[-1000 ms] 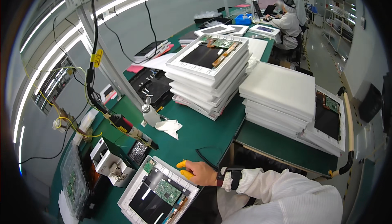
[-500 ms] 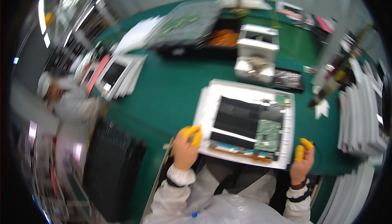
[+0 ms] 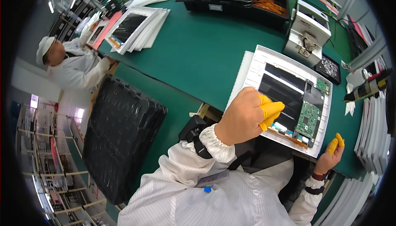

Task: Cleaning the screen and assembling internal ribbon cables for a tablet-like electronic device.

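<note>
My left hand (image 3: pixel 251 114) is raised over the near left side of a white-framed display panel (image 3: pixel 253 71). Yellow finger cots cover its fingertips, which are pressed together; anything pinched between them is too small to make out. The panel lies face down or opened, showing black sheets, a green circuit board (image 3: pixel 309 118) and an orange-brown strip along its near edge. White foam (image 3: pixel 239 79) shows under its left side. Off the panel's near right corner, my right hand (image 3: pixel 330 156) has loosely curled fingers, slightly apart, also in yellow cots, with nothing visible in them.
Behind the panel stand a white and metal device (image 3: pixel 307 38) and a black tray of small parts (image 3: pixel 328 68). A screwdriver-like tool (image 3: pixel 367 86) hangs at right near stacked white panels (image 3: pixel 373 131). Left are a black case (image 3: pixel 119 139) and a co-worker (image 3: pixel 78 61).
My left hand has lifted from the panel's near left corner and moved right over it, fingertips now together. The view has turned, and my right hand stays beside the panel's right side.
</note>
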### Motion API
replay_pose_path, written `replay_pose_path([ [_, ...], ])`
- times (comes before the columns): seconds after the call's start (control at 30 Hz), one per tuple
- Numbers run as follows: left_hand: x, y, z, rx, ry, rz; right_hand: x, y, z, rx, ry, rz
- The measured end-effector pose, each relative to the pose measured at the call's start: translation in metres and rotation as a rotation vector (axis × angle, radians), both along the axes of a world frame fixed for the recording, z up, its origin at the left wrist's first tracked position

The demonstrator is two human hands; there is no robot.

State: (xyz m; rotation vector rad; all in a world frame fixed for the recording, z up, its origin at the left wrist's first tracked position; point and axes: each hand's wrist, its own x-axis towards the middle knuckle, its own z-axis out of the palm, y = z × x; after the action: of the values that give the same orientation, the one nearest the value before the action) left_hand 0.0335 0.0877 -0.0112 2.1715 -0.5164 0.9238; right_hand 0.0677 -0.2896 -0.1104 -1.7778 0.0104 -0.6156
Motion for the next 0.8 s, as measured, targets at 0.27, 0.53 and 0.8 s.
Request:
replay_pose_path([
  [0.27, -0.015, -0.059, -0.005, -0.243, 0.409, -0.504, -0.008, 0.005, 0.002, 0.018, 0.031, 0.066],
  [0.53, -0.057, -0.116, -0.019, -1.823, 1.649, -1.308, -0.015, 0.021, 0.019, 0.13, 0.006, 0.118],
  [0.8, -0.049, -0.105, 0.018, -1.125, 1.309, -0.744, -0.009, 0.021, 0.033, -0.126, -0.007, 0.118],
])
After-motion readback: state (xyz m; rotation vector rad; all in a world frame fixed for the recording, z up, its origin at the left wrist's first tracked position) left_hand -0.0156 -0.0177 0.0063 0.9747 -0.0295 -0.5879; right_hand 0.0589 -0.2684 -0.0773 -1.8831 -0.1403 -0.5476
